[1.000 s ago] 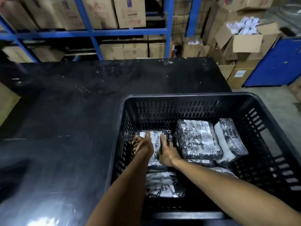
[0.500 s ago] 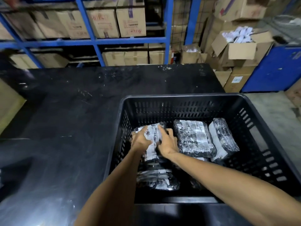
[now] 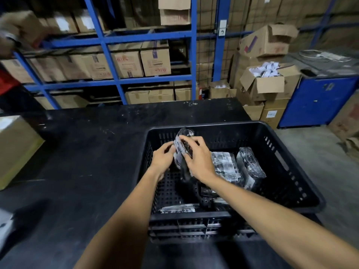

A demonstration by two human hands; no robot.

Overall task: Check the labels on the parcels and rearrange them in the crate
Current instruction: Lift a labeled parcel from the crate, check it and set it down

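Observation:
A black slotted plastic crate [image 3: 287, 162] stands on the black table. Both hands hold one plastic-wrapped parcel [image 3: 181, 150] upright above the crate's left side: my left hand [image 3: 162, 158] grips its left edge, my right hand [image 3: 198, 158] wraps its right side and top. Its label cannot be read. A flat wrapped parcel [image 3: 226, 166] lies in the crate's middle, and another parcel [image 3: 251, 166] leans on edge to its right. A further parcel [image 3: 177, 209] lies against the near wall, partly hidden by my arms.
The black table [image 3: 93, 152] stretches left of the crate, with a cardboard box [image 3: 15, 148] at its left edge. Blue shelving [image 3: 108, 38] full of cartons stands behind. Open boxes [image 3: 268, 82] and a blue cabinet [image 3: 318, 100] are at the right. A person's sleeve [image 3: 5, 82] shows far left.
Both hands have lifted the parcel from the crate's left floor and turned it upright. The camera has tilted up, showing more shelving.

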